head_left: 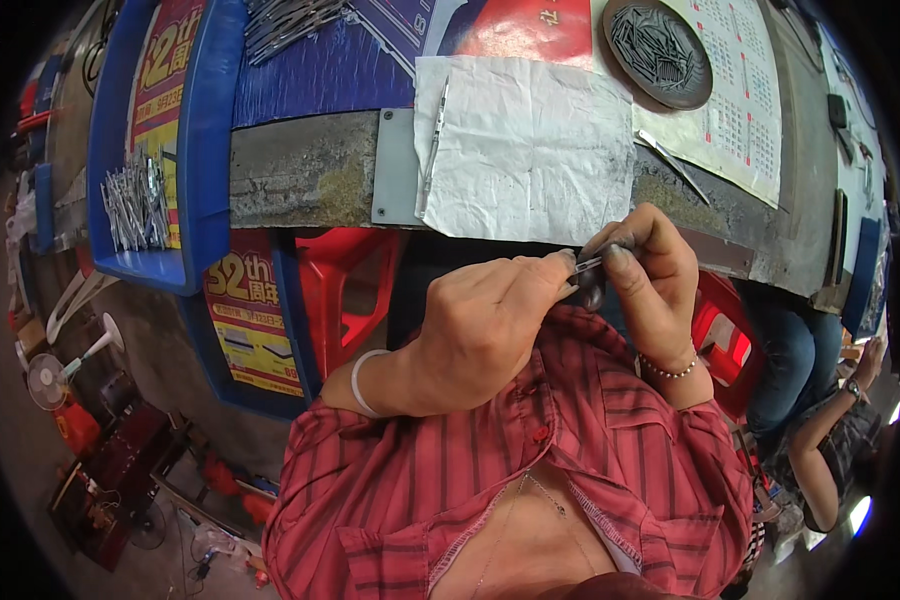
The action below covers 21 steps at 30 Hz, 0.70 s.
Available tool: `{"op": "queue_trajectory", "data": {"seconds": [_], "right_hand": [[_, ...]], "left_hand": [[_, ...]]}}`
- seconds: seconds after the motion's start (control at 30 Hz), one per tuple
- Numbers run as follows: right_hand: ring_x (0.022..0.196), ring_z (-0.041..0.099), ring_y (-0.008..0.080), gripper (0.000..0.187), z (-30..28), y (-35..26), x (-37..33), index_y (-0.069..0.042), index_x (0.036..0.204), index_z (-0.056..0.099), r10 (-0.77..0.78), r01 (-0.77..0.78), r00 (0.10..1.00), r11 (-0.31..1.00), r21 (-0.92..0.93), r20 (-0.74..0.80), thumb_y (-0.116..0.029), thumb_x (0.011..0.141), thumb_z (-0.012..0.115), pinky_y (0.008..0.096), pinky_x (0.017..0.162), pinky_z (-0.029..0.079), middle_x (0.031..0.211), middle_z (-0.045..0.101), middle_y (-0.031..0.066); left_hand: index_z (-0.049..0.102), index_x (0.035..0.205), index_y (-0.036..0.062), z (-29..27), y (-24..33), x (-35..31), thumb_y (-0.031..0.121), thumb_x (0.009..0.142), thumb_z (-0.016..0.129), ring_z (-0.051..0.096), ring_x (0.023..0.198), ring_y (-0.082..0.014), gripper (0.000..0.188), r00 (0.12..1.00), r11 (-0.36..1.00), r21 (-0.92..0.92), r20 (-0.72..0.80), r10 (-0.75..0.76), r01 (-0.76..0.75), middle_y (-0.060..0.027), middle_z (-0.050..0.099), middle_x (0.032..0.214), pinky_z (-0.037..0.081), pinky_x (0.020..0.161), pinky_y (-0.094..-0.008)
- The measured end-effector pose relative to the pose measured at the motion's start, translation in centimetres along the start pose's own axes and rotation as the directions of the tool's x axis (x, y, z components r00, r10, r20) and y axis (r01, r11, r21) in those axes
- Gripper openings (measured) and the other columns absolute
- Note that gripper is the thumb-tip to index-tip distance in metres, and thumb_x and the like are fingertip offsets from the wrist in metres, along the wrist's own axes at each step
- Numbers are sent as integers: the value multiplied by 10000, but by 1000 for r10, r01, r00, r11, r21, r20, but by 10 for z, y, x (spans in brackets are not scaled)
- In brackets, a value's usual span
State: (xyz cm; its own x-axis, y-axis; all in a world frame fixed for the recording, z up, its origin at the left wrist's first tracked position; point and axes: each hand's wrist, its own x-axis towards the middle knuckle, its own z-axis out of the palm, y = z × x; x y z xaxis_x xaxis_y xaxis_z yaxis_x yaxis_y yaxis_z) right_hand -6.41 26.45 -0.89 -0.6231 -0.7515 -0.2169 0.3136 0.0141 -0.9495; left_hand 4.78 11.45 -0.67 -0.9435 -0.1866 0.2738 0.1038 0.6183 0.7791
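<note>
My left hand [498, 322] and my right hand [658, 272] meet just past the near edge of the table, both closed in a pinch. Between their fingertips is a slim silvery metal piece [589, 264]; the fingers cover most of it. Dark smudges mark my fingertips. On the wrinkled white sheet [540, 150] beyond my hands, a long thin metal tool [436, 140] lies along the left side. Another slim metal piece [673, 167] rests at the sheet's right, near a round brown dish [705, 85] filled with small dark metal pieces [655, 45].
At the left, a blue bin [207, 150] contains a bundle of thin metal pieces [136, 205]. More thin metal rods [288, 25] are heaped at the table's far side. Red stools [345, 290] stand below the table edge. Another person's arm [818, 455] shows at the right.
</note>
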Motion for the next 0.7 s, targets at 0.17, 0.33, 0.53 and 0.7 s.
{"op": "queue_trajectory", "data": {"seconds": [0.17,0.33,0.53,0.7], "right_hand": [[611,536,77,149,0,1,3,16,911,492,25,-25,1000,999,23,-4,-127,944,524,202,560,447,757,583,63],[600,540,92,237,-1,3,5,6,883,471,59,-57,998,998,38,-31,-196,915,591,206,547,437,811,602,103],[626,549,88,165,-3,3,10,10,896,487,30,-30,1000,997,72,8,-142,943,532,214,574,455,767,591,69],[631,554,87,143,-5,-6,13,9,894,486,79,-80,997,992,103,8,-119,945,526,216,584,459,768,600,68]], "left_hand": [[597,970,-9,1,6,3,-12,723,714,654,672,-270,273,1000,997,70,-3,-28,28,-124,652,805,510,565,-328],[597,965,-11,2,7,6,-11,718,717,648,650,-264,275,1000,991,133,-10,-20,21,-119,648,779,502,546,-329],[594,972,-28,-2,9,11,-12,717,709,640,628,-267,280,1000,983,181,9,-8,6,-127,635,749,496,534,-336],[595,977,-29,-4,9,18,-17,715,708,636,623,-277,286,1000,986,168,8,19,-20,-138,631,745,489,529,-343]]}}
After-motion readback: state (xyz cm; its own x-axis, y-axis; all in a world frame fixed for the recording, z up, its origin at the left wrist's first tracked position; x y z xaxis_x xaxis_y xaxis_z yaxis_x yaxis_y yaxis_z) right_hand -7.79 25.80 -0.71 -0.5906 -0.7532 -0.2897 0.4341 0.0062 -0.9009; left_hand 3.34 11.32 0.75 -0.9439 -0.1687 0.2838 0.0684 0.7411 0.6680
